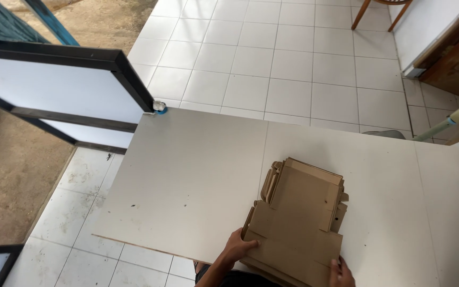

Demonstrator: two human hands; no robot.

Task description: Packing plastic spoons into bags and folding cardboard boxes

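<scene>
Stack of flat cardboard blanks point(298, 218) is held at the desk's point(187, 175) near edge. Left hand point(238, 247) is pinching its left edge; right hand point(341, 273), mostly cut off, grip indeterminate. Overhanging sheets could be fanned off the near edge.

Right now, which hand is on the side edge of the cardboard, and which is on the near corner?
The left hand presses the left edge of the flat cardboard. The right hand sits at its near right corner, mostly cut off by the picture's bottom.
</scene>
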